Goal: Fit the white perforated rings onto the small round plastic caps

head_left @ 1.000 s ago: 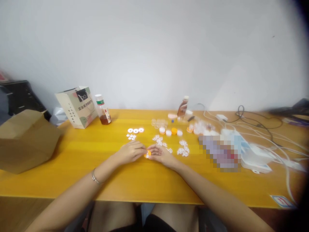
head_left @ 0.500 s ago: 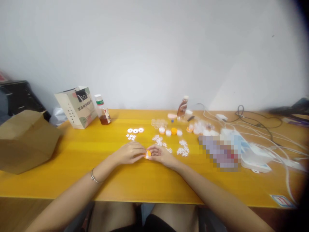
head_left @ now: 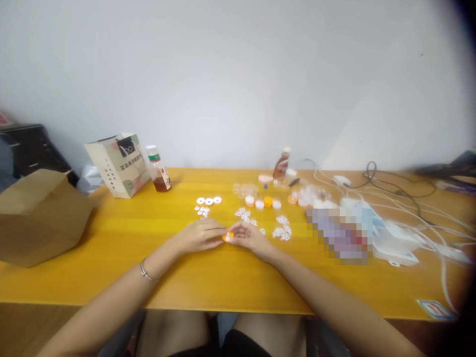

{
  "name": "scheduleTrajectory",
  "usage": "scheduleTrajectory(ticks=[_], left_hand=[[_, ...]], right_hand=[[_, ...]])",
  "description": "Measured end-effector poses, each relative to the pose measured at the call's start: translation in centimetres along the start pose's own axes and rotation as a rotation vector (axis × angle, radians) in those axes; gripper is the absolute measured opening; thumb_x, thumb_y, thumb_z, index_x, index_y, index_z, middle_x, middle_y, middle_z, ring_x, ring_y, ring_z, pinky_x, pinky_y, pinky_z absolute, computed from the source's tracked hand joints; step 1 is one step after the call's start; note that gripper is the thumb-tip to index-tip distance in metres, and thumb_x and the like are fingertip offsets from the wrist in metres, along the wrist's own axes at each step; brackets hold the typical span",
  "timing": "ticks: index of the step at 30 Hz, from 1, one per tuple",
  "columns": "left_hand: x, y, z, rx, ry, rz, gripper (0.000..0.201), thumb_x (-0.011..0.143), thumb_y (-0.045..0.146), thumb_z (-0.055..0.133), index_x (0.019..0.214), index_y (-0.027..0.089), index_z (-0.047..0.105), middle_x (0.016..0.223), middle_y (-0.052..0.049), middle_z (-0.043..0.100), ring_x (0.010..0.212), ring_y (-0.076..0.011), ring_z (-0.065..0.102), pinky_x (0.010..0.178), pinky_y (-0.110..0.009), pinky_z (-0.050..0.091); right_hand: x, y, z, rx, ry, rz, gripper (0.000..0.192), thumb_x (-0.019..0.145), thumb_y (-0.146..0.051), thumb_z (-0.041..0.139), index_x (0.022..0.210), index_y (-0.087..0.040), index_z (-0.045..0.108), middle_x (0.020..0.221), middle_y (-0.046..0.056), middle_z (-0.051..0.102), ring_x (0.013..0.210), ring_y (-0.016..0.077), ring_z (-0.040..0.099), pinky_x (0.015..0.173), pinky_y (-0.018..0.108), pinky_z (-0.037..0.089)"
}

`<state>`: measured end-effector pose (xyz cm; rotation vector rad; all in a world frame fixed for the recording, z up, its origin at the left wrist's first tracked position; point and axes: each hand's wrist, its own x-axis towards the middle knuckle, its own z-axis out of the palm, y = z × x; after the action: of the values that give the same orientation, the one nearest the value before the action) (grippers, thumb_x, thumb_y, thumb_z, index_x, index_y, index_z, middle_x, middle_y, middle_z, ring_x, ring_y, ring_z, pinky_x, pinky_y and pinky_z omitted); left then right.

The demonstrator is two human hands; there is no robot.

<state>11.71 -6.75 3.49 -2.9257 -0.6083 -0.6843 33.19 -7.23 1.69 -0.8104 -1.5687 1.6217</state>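
A small orange round cap [head_left: 225,238] with a whitish part on top lies between my two hands, just over the table. My left hand [head_left: 203,234] has its fingers closed on the cap's left side. From the right, the fingertips of my right hand [head_left: 250,239] are closed at the cap and the whitish part, covering some of both. Ahead of my left hand are several small white pieces [head_left: 202,210] and white rings [head_left: 208,202]. Flat white openwork pieces lie beyond my right hand, with another pile [head_left: 282,232] farther right.
Clear round parts [head_left: 245,190] and orange and white caps [head_left: 267,202] stand farther back. Bottles [head_left: 161,171] [head_left: 281,166] are near the wall. A paper bag [head_left: 126,171] and a brown bag [head_left: 40,218] stand left. Cables [head_left: 401,191] and a white tray [head_left: 394,248] occupy the right side.
The orange cap has tipped slightly between my fingers, and its whitish part shows differently. Both hands have stayed in nearly the same place.
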Motion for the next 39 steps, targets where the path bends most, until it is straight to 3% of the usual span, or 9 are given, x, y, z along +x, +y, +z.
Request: scheduleTrajectory(ticks=[13, 27, 39], left_hand=[[0.13, 0.08, 0.62, -0.131, 0.116, -0.030, 0.025, 0.084, 0.022, 0.047, 0.107, 0.018, 0.056, 0.097, -0.008, 0.061, 0.087, -0.0129, 0.057, 0.075, -0.024, 0.047], [0.02, -0.15, 0.70, -0.132, 0.115, -0.031, 0.025, 0.084, 0.023, 0.046, 0.106, 0.017, 0.055, 0.098, -0.009, 0.062, 0.089, -0.0136, 0.058, 0.077, -0.026, 0.048], [0.12, 0.30, 0.91, -0.233, 0.084, -0.194, 0.035, 0.081, 0.033, 0.050, 0.113, 0.019, 0.050, 0.103, -0.007, 0.061, 0.091, -0.0138, 0.057, 0.081, -0.026, 0.045]], right_hand=[[-0.05, 0.12, 0.11, 0.015, 0.027, 0.026, 0.029, 0.057, -0.033, 0.073, 0.079, -0.018, 0.062, 0.083, 0.003, 0.066, 0.080, 0.0161, 0.061, 0.082, 0.034, 0.044], [-0.01, 0.02, 0.08, -0.013, 0.008, -0.018, 0.030, 0.059, -0.034, 0.071, 0.081, -0.018, 0.059, 0.086, 0.002, 0.064, 0.082, 0.0155, 0.060, 0.083, 0.033, 0.043], [0.19, 0.28, -0.01, -0.049, 0.022, -0.053, 0.042, 0.060, -0.029, 0.071, 0.095, -0.021, 0.050, 0.083, 0.001, 0.061, 0.078, 0.0137, 0.058, 0.080, 0.032, 0.042]])
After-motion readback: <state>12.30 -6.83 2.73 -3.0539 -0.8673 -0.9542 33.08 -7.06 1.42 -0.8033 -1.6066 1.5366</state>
